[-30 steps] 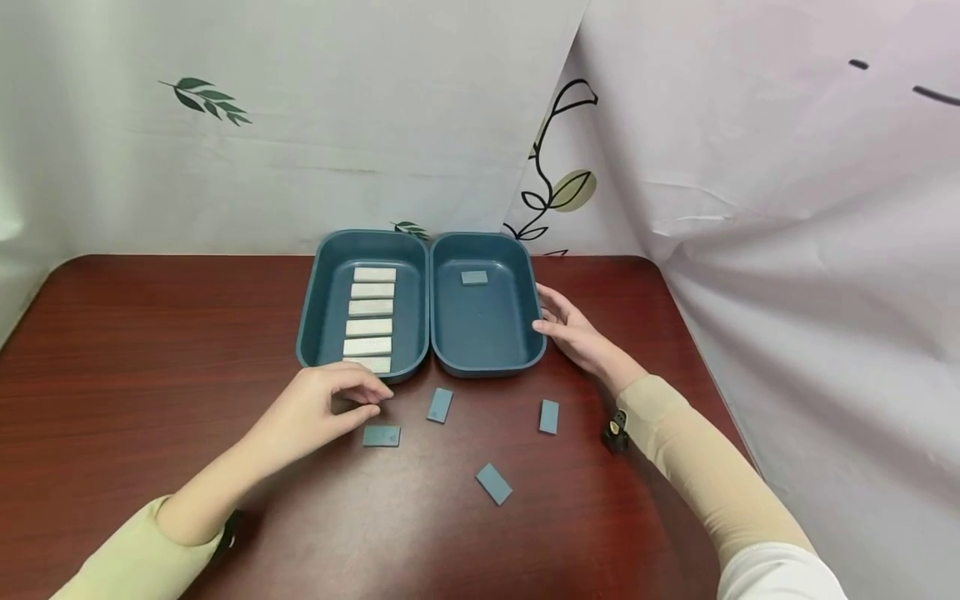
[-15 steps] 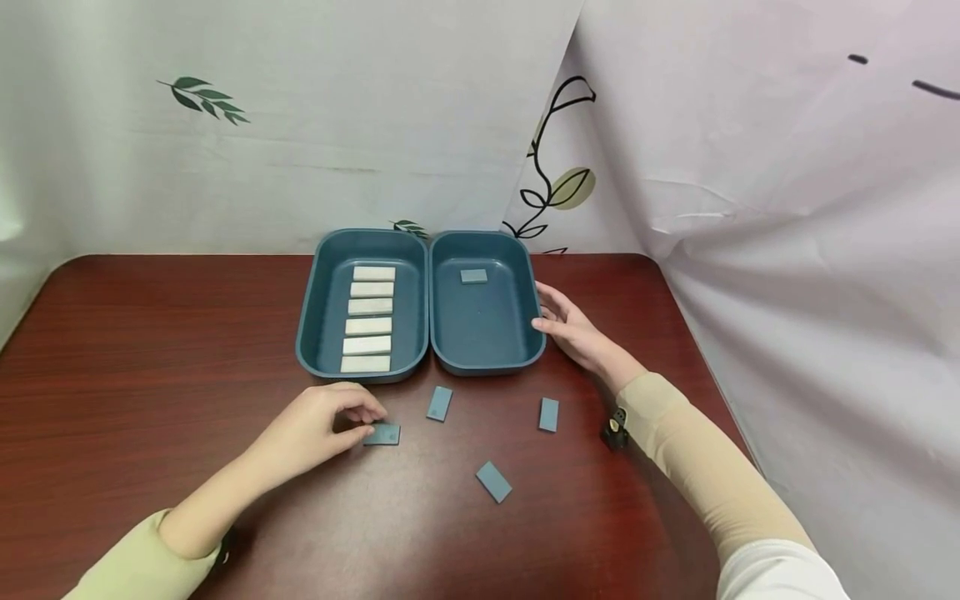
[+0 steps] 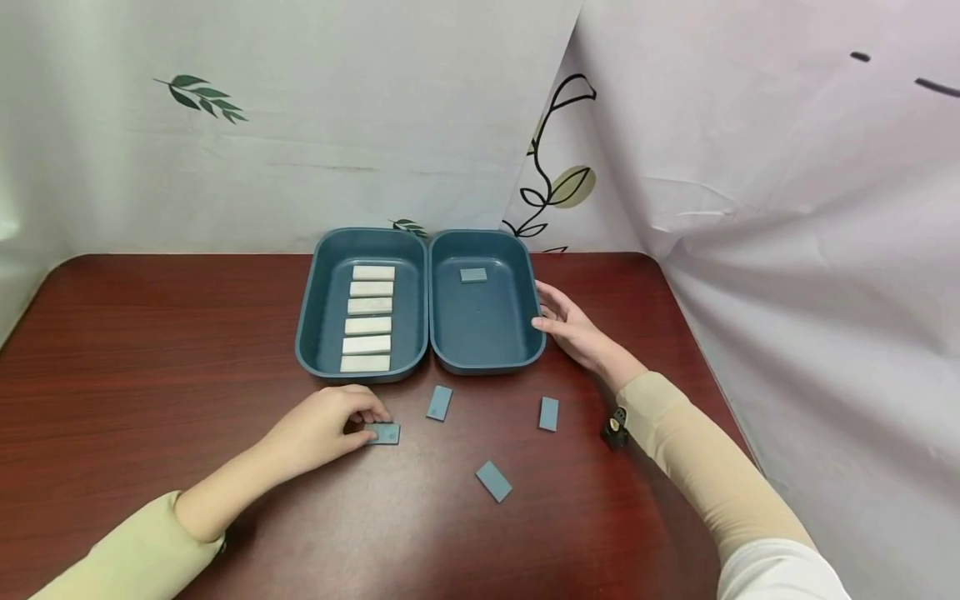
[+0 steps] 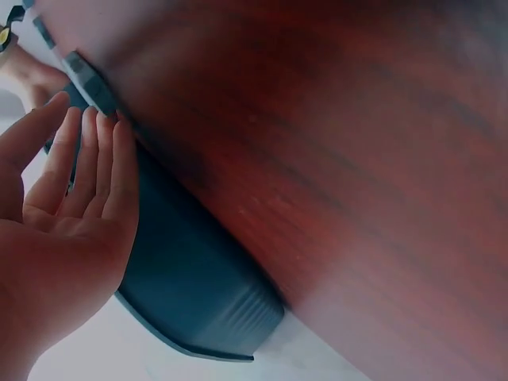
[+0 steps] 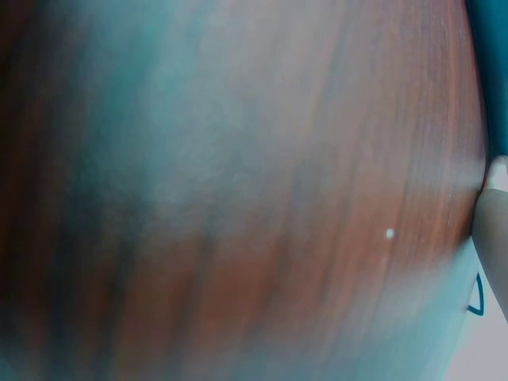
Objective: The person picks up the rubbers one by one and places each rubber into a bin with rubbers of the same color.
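A blue rectangular tile (image 3: 386,433) lies flat on the table, in front of the left box. My left hand (image 3: 318,429) pinches its left part, thumb on the near side and fingers on the far side. The fingers (image 4: 87,171) look only slightly bent in the left wrist view. My right hand (image 3: 573,333) rests against the outer right wall of the right blue box (image 3: 483,367), its thumb at the rim. One blue tile (image 3: 473,275) lies towards the back inside that box. Most of the right hand is out of the right wrist view.
The left blue box (image 3: 306,317), adjoining the right one, holds a column of several white tiles (image 3: 368,326). Loose blue tiles lie on the table: one upright-set (image 3: 439,402), one further right (image 3: 549,414), and one slanted tile (image 3: 493,482) nearer. A patterned curtain (image 3: 337,150) hangs behind.
My left hand has drawn back from the left box's front edge and come down onto the nearest blue tile, uncovering the front white tile. The right hand has stayed at the box.
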`<action>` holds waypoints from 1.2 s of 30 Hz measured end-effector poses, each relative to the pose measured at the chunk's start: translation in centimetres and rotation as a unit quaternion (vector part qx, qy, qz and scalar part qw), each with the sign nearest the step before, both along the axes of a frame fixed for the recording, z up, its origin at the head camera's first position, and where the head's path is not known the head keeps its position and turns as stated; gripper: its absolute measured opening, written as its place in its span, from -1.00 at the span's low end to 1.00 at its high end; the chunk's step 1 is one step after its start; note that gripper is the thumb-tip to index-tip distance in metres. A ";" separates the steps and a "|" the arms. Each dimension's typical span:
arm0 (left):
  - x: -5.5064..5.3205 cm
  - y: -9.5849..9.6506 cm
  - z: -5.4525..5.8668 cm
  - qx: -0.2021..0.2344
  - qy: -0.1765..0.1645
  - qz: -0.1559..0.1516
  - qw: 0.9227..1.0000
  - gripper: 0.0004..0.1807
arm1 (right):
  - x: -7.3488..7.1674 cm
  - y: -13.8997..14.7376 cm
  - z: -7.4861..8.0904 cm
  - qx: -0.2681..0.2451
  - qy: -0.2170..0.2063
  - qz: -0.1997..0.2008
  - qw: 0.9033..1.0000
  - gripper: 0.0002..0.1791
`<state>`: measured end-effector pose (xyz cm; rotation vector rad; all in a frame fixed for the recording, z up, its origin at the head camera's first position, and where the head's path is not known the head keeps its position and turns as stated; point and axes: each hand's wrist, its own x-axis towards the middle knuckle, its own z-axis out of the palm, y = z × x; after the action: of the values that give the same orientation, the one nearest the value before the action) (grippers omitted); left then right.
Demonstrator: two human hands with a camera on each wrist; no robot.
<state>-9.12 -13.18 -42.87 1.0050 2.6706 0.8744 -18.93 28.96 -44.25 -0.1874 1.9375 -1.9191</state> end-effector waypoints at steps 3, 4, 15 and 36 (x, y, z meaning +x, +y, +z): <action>-0.1 0.0 -0.2 -0.011 0.005 -0.008 1.000 -0.74 | 0.0 0.0 0.0 0.000 0.002 0.001 1.000 -0.15; -0.1 0.0 -0.2 -0.015 0.008 -0.011 1.000 -0.74 | 0.0 -0.1 0.0 0.000 0.002 0.002 1.000 -0.14; 0.0 0.2 -0.1 -0.038 0.016 -0.018 0.999 -0.76 | 0.1 -0.2 0.1 0.004 0.001 0.000 1.000 -0.15; 0.6 0.8 0.5 -0.012 0.013 -0.017 1.000 -0.71 | -0.2 -0.1 -0.3 0.000 0.004 -0.003 1.000 -0.19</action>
<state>-8.49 -12.41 -42.42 1.0607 2.6691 0.8252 -19.09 28.91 -44.56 -0.1884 1.9458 -1.9241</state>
